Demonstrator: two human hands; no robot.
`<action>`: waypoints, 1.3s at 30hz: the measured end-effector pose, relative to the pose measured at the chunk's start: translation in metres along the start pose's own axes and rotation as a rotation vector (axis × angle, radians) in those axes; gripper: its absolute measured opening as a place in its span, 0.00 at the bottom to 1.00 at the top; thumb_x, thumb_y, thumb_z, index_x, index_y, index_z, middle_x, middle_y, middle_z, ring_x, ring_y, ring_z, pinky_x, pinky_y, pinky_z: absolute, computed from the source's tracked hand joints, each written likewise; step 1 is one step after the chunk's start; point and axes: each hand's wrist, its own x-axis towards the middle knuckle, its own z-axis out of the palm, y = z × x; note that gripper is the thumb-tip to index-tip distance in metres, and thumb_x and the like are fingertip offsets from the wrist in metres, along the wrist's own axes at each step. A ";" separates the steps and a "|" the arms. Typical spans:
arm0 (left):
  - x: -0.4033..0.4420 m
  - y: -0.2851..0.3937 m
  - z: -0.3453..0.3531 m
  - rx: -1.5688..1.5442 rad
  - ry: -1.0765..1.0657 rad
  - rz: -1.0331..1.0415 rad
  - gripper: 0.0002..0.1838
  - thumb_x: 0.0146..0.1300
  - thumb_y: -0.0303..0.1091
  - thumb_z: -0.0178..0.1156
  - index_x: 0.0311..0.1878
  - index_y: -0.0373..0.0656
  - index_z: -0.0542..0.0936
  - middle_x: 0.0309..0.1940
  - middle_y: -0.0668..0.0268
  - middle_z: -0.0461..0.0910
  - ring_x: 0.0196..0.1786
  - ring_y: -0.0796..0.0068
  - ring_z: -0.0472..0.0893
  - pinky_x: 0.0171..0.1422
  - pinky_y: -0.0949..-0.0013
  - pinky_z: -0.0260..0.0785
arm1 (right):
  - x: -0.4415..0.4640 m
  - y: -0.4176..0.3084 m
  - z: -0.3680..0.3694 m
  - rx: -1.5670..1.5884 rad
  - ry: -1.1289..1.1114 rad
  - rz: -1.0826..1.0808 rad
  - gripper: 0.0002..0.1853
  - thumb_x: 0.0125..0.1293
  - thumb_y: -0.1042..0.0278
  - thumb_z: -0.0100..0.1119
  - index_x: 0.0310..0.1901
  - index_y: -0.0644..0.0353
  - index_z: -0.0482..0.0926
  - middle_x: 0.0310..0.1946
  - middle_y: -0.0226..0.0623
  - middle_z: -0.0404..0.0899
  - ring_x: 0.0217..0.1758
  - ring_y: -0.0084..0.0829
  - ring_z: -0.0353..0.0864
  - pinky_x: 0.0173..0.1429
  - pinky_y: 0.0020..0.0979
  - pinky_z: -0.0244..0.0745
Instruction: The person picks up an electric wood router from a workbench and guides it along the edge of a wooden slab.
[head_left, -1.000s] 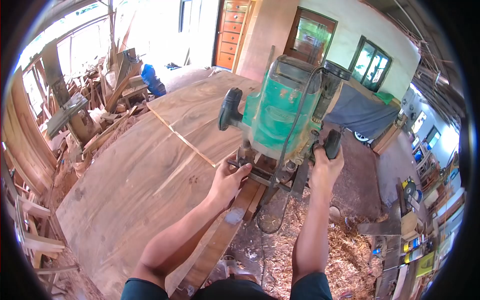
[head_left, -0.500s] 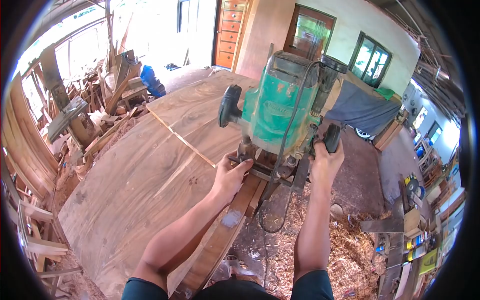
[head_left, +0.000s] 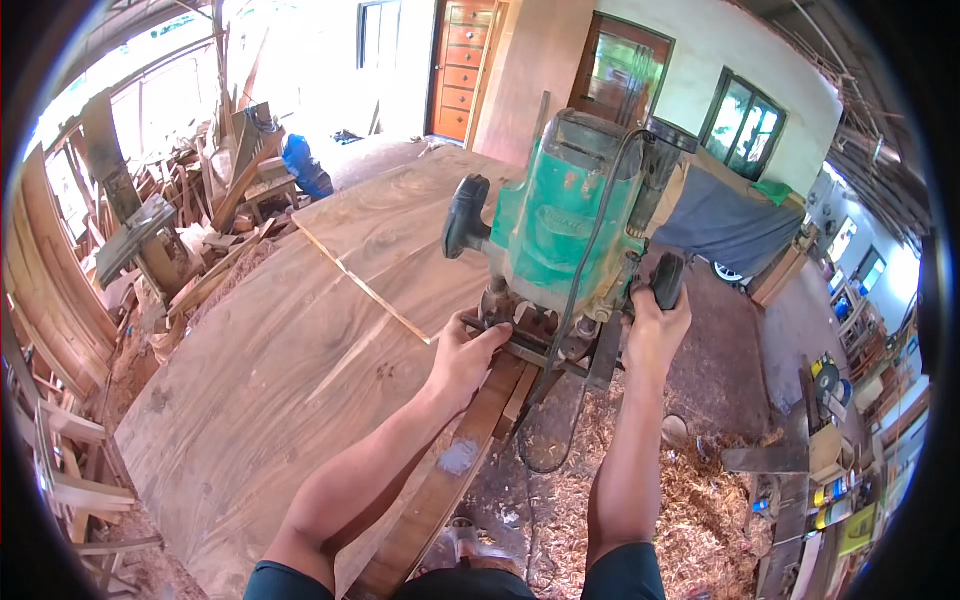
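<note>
A green router (head_left: pixel 565 215) with black side knobs stands upright on a long wooden board (head_left: pixel 465 440) in front of me. My left hand (head_left: pixel 470 352) is closed on the metal guide at the router's base, thumb on top. The fingers of my right hand (head_left: pixel 655 325) wrap round the black right knob (head_left: pixel 667 280). Nothing touches the left knob (head_left: pixel 465 217). A black cord (head_left: pixel 592 250) hangs down across the router's front. The cutting bit is hidden.
A wide wooden slab (head_left: pixel 270 400) with a thin light strip (head_left: pixel 360 283) lies to the left. Scrap wood (head_left: pixel 190 190) is piled behind it. Shavings (head_left: pixel 690 510) cover the floor at lower right. A cloth-covered object (head_left: pixel 730 220) and cluttered tools stand at the right.
The router and both hands have shifted very slightly in view. Both hands keep their hold.
</note>
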 end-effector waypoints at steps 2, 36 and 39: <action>0.001 -0.002 0.000 -0.016 -0.001 0.002 0.22 0.63 0.29 0.66 0.56 0.31 0.71 0.39 0.64 0.81 0.37 0.79 0.80 0.41 0.74 0.74 | 0.000 -0.001 0.000 0.000 0.000 0.000 0.08 0.57 0.74 0.59 0.37 0.64 0.73 0.24 0.28 0.70 0.19 0.18 0.68 0.21 0.24 0.66; 0.013 -0.006 0.001 -0.035 -0.021 0.046 0.27 0.61 0.31 0.69 0.59 0.30 0.68 0.40 0.61 0.78 0.40 0.76 0.79 0.42 0.71 0.74 | 0.007 0.006 0.005 0.012 0.001 -0.055 0.11 0.57 0.74 0.60 0.40 0.68 0.74 0.24 0.29 0.72 0.20 0.19 0.70 0.21 0.25 0.69; 0.016 -0.010 -0.003 -0.015 -0.029 0.032 0.28 0.61 0.32 0.69 0.59 0.30 0.68 0.39 0.61 0.78 0.40 0.76 0.79 0.42 0.72 0.73 | 0.008 0.008 0.005 0.012 0.001 -0.050 0.11 0.57 0.74 0.60 0.40 0.68 0.74 0.23 0.29 0.72 0.19 0.18 0.70 0.21 0.25 0.68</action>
